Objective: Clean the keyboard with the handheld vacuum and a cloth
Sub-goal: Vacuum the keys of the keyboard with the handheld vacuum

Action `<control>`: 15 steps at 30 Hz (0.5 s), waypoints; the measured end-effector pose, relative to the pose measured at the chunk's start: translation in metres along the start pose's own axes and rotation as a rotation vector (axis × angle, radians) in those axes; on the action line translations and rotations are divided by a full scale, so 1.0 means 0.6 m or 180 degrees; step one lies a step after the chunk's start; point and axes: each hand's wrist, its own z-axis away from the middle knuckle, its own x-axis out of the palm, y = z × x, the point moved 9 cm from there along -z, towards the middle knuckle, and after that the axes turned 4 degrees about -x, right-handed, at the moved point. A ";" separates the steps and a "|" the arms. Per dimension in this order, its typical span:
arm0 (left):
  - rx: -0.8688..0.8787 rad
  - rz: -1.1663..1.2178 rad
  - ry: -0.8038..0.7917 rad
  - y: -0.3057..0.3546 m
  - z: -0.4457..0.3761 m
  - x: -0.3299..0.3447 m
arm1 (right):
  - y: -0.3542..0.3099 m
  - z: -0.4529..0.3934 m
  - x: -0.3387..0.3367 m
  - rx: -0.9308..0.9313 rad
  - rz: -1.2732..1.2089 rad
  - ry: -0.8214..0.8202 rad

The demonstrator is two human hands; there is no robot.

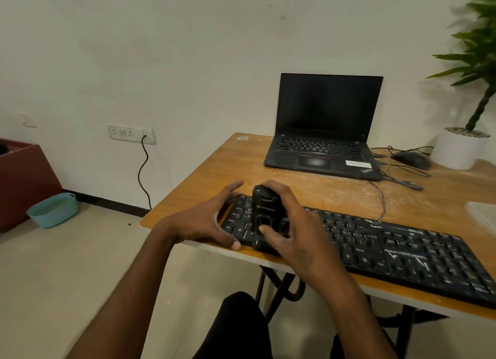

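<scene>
right hand (292, 232) wraps the vacuum (268, 216), fingers curled over its top, thumb on the front near a button. vacuum is black, stands on the left end of the keyboard (375, 248), nozzle end down onto the keys, can't tell if it touches them. left hand (204, 219) sits at the keyboard's left edge, fingers spread and slightly bent, thumb down at the front edge of the kb, fingers reaching over the far left corner; it steadies the board w/o closing round it.

keyboard is black, lies at an angle along the front edge of the table (204, 176), white dust/specks on keys toward the right half. its cable runs back toward the laptop (324, 133).

laptop open, screen dark, at the back of the table. mouse (412, 159) just right of it w/ loose cables between. white pot w/ plant (461, 144) at far right, behind the mouse. pale flat thing at right edge, prob plastic, can't tell what. tabletop looks dusty around the middle.

off the table: wall socket (131, 134) w/ a black cord hanging to the floor, teal basket (53, 210) on the floor beside a reddish box (21, 181). no cloth id'd for sure.
</scene>
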 end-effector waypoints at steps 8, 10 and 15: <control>0.0056 -0.0087 0.0064 0.003 0.001 0.002 | -0.014 -0.001 0.020 -0.0195 -0.0010 -0.0079; 0.0004 -0.0066 0.0033 -0.003 0.001 0.001 | 0.001 0.012 -0.007 -0.0131 0.0036 -0.0048; 0.0078 -0.0052 0.0058 0.006 0.001 0.002 | 0.006 0.004 -0.009 -0.0041 0.0055 0.0067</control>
